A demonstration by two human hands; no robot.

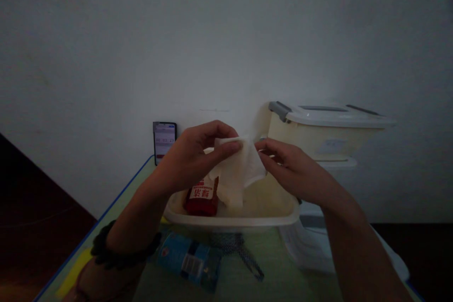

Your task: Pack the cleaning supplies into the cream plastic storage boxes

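- Pinching the white cloth (230,177) up high, left hand (198,151) lets it drape.
- Right hand (292,165) at its edge; cannot tell whether pinching.
- Below: bin (247,221), bottle (202,198) inside.

Green table (276,288); open cream tub (233,221); blue packet (177,251); patterned strap (244,251); white lid (311,255)

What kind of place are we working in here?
Probably a room in a home, though little of it shows: a green-topped table against a plain wall, a lidded plastic storage box and a red bottle in an open cream tub.
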